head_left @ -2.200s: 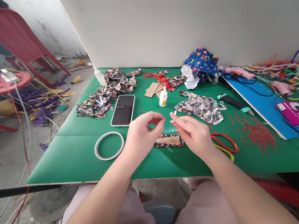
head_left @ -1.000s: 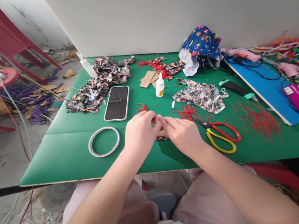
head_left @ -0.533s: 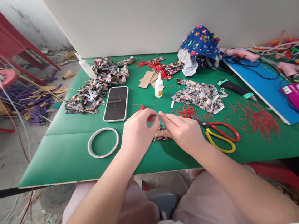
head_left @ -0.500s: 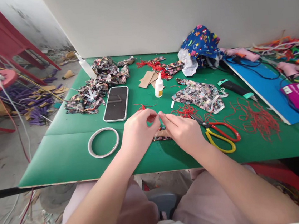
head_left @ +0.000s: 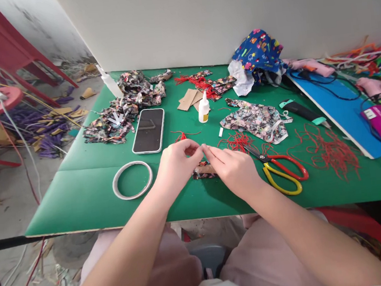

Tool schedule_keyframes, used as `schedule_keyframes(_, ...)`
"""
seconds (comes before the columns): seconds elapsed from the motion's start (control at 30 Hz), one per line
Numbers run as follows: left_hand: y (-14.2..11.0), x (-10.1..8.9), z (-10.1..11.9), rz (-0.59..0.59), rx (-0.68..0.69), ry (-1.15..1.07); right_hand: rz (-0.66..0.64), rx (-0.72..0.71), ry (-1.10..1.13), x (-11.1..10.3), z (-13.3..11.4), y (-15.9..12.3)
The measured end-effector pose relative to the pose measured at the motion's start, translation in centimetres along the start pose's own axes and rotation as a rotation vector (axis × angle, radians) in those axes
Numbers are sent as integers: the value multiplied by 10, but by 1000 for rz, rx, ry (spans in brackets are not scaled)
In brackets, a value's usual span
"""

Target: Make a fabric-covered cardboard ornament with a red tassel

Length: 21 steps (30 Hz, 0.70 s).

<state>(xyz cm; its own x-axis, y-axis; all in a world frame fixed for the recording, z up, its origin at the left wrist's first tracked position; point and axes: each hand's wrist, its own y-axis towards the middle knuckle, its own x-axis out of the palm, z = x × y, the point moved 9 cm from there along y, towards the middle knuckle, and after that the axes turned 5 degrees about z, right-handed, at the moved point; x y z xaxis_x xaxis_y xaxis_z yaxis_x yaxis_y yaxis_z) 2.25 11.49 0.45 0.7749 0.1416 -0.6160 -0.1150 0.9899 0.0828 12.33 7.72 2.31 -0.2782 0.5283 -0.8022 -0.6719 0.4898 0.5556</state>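
Note:
My left hand (head_left: 179, 162) and my right hand (head_left: 232, 165) meet fingertip to fingertip over the table. Both are closed in a pinch; whatever lies between the fingers is too small or hidden to name. Just below them a small piece of floral fabric with a brown card strip (head_left: 204, 170) lies flat, partly covered by my right hand. A red thread bundle (head_left: 182, 137) pokes out behind my left hand. Scissors (head_left: 283, 173) with one red and one yellow handle rest beside my right wrist, near loose red threads (head_left: 238, 141).
On the green table (head_left: 79, 192) are a roll of white tape (head_left: 116, 188), a phone (head_left: 148, 130), a glue bottle (head_left: 203, 109), brown cards (head_left: 188, 98), floral fabric (head_left: 255, 119), a cutter knife (head_left: 302, 112) and a blue board (head_left: 332, 117). Another white bottle (head_left: 110, 83) stands far left.
The hands stay pinched together in nearly the same place. Slightly more of the fabric piece with the brown strip shows beneath them. The whole view has shifted a little.

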Motion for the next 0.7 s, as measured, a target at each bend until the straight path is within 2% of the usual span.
schedule_keyframes(0.2,1,1,-3,-4,-30,-73,-5,20,11,1,0,1)
schedule_keyframes(0.5,-1,2,-2,-49,-150,-429,73,104,186,-1,8,-5)
schedule_keyframes(0.7,-3,-1,2,-52,-122,-420,94,95,161,-6,9,-4)
